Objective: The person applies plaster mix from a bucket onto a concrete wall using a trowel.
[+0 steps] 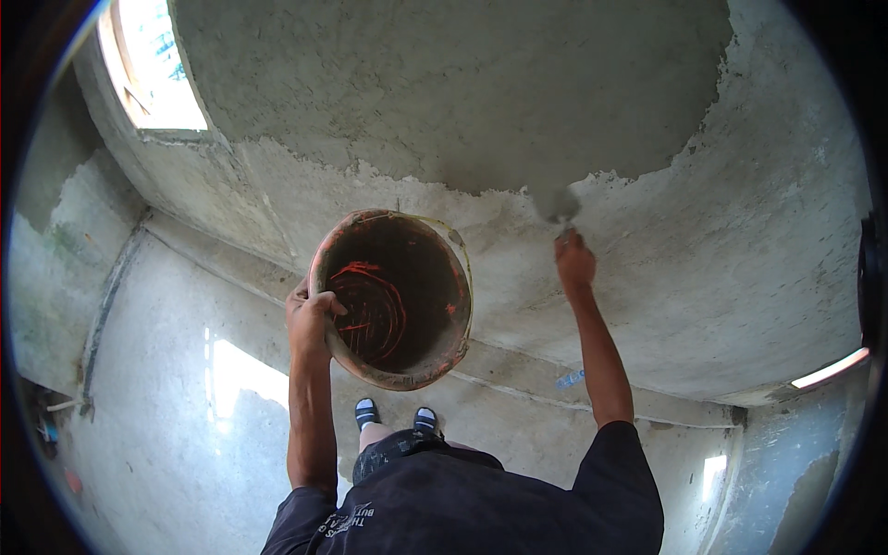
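Observation:
My left hand (310,319) grips the near left rim of a mortar-stained bucket (433,287), thumb over the edge. The bucket tilts its mouth toward me; reddish-orange scrape marks and a little dark residue show inside. Its thin handle hangs along the right side of the rim. To the right, my right hand (575,262) is closed round the handle of a trowel (558,205), whose blade is blurred. That blade lies at the lower edge of a darker patch of wet plaster (444,92) on the wall.
Lighter bare wall (740,222) surrounds the plaster's ragged edge. A bright window opening (162,65) is at the upper left. A blue-tinted plastic bottle (571,378) lies near the wall's foot. My sandalled feet (396,415) stand on the concrete floor (166,351), below the bucket.

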Available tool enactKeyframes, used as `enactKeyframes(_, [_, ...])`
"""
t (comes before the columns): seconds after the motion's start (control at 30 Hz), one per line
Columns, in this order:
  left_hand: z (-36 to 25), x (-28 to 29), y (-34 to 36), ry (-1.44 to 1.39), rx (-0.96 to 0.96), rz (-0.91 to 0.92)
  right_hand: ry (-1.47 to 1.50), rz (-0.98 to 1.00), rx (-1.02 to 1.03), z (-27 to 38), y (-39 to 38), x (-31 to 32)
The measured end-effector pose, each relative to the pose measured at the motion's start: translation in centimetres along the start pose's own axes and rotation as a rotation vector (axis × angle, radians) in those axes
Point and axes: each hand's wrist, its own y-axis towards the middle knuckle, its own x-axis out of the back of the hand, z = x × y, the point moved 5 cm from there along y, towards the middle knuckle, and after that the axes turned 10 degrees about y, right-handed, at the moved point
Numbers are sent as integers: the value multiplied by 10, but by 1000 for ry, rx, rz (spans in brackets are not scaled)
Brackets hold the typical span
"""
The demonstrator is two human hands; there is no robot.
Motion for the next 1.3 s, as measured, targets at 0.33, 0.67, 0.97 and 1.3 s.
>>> enactKeyframes(0.33, [-11,3,-1,23,-13,6,76,143,23,20,-31,-6])
enactKeyframes(0.67, [-9,9,1,59,-12,9,-27,-31,2,5,-12,-22])
enactKeyframes(0.97, [-17,16,-6,53,-24,-19,54,303,8,34,-45,-32])
enactKeyframes(1.3, [-8,27,-17,3,-32,-38,28,-47,-112,30,11,-5])
